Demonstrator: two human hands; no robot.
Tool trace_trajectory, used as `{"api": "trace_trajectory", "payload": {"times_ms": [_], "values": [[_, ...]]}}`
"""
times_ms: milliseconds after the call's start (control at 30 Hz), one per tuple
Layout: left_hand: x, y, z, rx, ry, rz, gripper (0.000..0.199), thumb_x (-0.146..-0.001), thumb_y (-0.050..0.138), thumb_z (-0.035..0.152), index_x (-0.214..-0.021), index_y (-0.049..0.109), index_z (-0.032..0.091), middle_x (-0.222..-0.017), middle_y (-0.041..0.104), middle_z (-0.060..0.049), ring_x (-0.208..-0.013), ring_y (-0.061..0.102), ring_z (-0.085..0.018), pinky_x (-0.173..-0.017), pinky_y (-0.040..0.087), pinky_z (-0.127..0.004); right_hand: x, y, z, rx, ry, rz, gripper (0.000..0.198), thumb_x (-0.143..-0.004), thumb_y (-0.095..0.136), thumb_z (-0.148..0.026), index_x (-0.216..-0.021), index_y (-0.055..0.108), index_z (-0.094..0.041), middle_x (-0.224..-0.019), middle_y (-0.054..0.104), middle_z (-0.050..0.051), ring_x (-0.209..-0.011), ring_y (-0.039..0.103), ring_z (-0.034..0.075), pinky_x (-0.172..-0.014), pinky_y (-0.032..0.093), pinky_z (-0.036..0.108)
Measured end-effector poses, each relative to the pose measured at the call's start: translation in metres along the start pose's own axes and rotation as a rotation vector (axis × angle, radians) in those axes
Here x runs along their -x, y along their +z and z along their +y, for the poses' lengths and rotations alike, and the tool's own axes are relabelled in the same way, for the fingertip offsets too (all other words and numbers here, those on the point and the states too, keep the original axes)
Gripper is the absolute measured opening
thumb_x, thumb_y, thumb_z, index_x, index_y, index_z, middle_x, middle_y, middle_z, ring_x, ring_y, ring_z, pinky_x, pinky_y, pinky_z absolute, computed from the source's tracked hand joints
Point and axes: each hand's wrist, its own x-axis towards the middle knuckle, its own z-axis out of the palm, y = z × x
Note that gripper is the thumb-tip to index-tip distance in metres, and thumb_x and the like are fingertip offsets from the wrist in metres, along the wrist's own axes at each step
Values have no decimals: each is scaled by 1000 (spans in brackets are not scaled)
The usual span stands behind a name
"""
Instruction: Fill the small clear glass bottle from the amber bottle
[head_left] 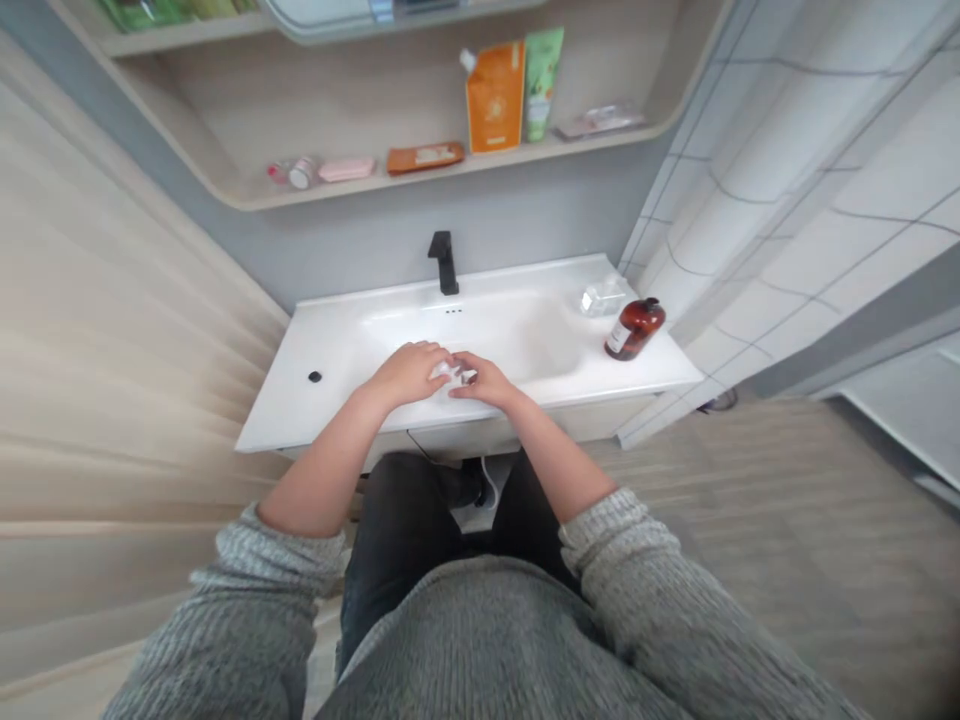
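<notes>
My left hand [409, 373] and my right hand [484, 383] meet over the front rim of the white washbasin [487, 340]. Between their fingertips is a small clear, whitish object [448, 376], too small and blurred for me to name its kind. The fingers of both hands curl round it from either side, and they cover part of it. Behind the hands, the black faucet [445, 265] stands at the back rim of the basin.
An amber bottle [635, 328] and a clear container [603, 297] stand on the basin's right end. A black round fitting [315, 377] is at the left. Above, the wall shelf [360, 190] holds an orange pouch [496, 98], a green tube [541, 84] and small items.
</notes>
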Motion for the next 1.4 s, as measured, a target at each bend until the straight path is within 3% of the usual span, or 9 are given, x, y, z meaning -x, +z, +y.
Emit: {"api": "trace_trajectory", "payload": {"times_ms": [100, 167, 367, 567, 700, 833, 1100, 1400], "values": [[1, 1, 4, -38, -111, 7, 39, -110, 64, 50, -131, 77, 21, -119, 83, -14, -115, 76, -36, -104, 57, -48, 0, -1, -1, 8, -1, -4, 75, -72, 99, -44, -140, 75, -26, -139, 78, 10, -114, 72, 29, -94, 63, 42], [0, 3, 6, -51, -171, 8, 38, -112, 59, 46, -133, 77, 20, -116, 84, -14, -113, 77, -35, -103, 58, -48, 0, -1, -1, 9, 7, -5, 76, -71, 100, -44, -141, 75, -26, -139, 78, 10, -113, 72, 29, -94, 63, 42], [0, 9, 1, 8, -48, -5, 39, -108, 56, 23, -142, 76, 23, -145, 79, -11, -136, 72, -32, -120, 54, -46, -1, 1, 2, 9, 23, 18, 75, -68, 100, -43, -136, 75, -25, -137, 77, 10, -107, 72, 27, -92, 64, 41], [4, 6, 0, 13, -58, -15, 46, -108, 54, 20, -147, 76, 28, -144, 78, -10, -130, 75, -32, -115, 57, -45, 0, 0, 0, 30, 27, 7, 75, -71, 98, -45, -139, 73, -24, -136, 76, 10, -108, 72, 27, -93, 64, 42], [2, 5, 4, 39, -96, 8, 40, -110, 61, 33, -145, 77, 27, -142, 79, -11, -129, 75, -33, -113, 58, -43, 0, 0, -4, 30, 7, -10, 74, -72, 98, -46, -139, 74, -25, -137, 77, 10, -110, 71, 28, -93, 63, 42], [-3, 7, 7, 82, -122, 17, 35, -107, 62, 25, -137, 81, 23, -135, 81, -12, -128, 76, -31, -116, 57, -43, 0, 0, -3, 28, 10, -3, 74, -72, 98, -45, -139, 74, -24, -135, 77, 10, -109, 71, 27, -94, 63, 41], [-6, 12, 7, 315, -34, 68, 33, -97, 63, 13, -112, 88, 26, -127, 84, -6, -122, 79, -27, -115, 60, -43, 0, 1, 3, 47, 15, -9, 78, -70, 100, -41, -142, 74, -23, -143, 75, 12, -116, 72, 29, -98, 63, 43], [-7, 10, -1, 443, -46, 54, 40, -94, 64, 13, -126, 84, 28, -132, 85, -3, -121, 80, -25, -110, 62, -39, 1, 1, -2, 58, 16, 4, 73, -67, 101, -41, -134, 79, -22, -138, 78, 12, -108, 72, 28, -90, 63, 41]]}}
